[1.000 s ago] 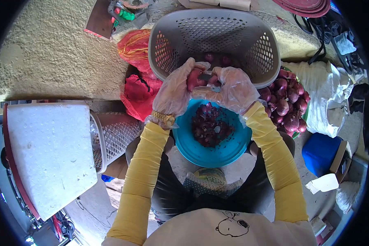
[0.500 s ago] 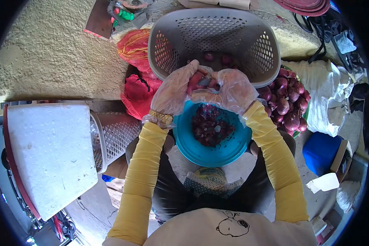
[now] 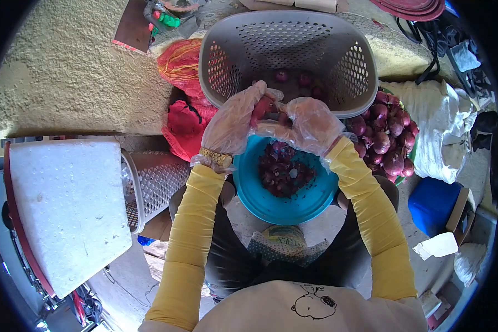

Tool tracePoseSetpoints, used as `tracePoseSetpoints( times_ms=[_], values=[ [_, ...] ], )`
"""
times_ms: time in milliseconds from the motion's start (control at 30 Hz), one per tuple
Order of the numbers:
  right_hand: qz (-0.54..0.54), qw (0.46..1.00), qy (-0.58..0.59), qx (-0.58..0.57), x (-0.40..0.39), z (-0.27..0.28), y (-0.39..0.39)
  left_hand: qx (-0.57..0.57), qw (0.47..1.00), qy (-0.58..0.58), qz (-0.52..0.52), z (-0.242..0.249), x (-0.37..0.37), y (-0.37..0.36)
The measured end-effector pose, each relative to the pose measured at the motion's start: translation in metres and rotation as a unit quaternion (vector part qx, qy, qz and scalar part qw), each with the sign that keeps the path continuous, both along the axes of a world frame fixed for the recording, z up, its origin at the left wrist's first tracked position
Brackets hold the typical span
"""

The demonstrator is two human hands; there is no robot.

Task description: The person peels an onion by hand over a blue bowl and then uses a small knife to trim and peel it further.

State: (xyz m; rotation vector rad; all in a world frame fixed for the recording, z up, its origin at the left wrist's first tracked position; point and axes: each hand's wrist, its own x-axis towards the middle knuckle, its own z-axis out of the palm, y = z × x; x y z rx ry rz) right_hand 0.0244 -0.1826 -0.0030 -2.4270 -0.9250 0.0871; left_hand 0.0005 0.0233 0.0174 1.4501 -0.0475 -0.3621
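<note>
My left hand, in a clear plastic glove and with a gold watch at the wrist, is closed around a red onion. Close beside it, my gloved right hand has its fingers curled in against the onion. What sits in those fingers is mostly hidden; a small dark reddish bit shows between the hands. Both hands are held over the far rim of a turquoise basin. Onion skins and trimmings lie inside the basin.
Beyond my hands stands a grey perforated basket with several onions at its bottom. Unpeeled red onions are heaped at the right, near a white sack. A red mesh bag and white foam lid are at left.
My right hand has turned slightly and its fingers have curled in more. A greyish flat piece that showed between the hands is now largely out of sight. My left hand keeps the onion.
</note>
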Motion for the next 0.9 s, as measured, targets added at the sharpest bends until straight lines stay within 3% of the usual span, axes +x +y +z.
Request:
tracePoseSetpoints(
  times_ms=[133,300,400,533,633,800,900],
  values=[
    [-0.001,1.0,0.014,-0.008,-0.002,0.007,0.002,0.0,1.0,0.025,-0.003,-0.004,0.001,0.002],
    [0.032,0.999,-0.013,0.02,-0.005,0.003,0.003,-0.168,0.981,0.084,0.04,-0.014,0.003,0.002],
    [0.069,0.997,-0.009,0.029,-0.01,0.0,0.006,-0.193,0.968,0.13,0.096,-0.004,0.002,0.004],
    [0.109,0.989,0.079,-0.064,-0.013,0.018,0.008,-0.22,0.953,0.152,0.14,-0.004,0.003,0.005],
    [0.128,0.983,0.069,-0.112,-0.013,0.015,0.005,-0.249,0.947,0.138,0.149,-0.008,0.004,0.006],
    [0.144,0.974,0.104,-0.138,-0.011,0.024,0.006,-0.234,0.957,0.083,0.15,-0.012,0.003,0.004],
    [0.13,0.977,0.105,-0.129,-0.014,0.022,0.008,-0.286,0.939,0.133,0.14,-0.008,0.005,0.007]
  ],
)
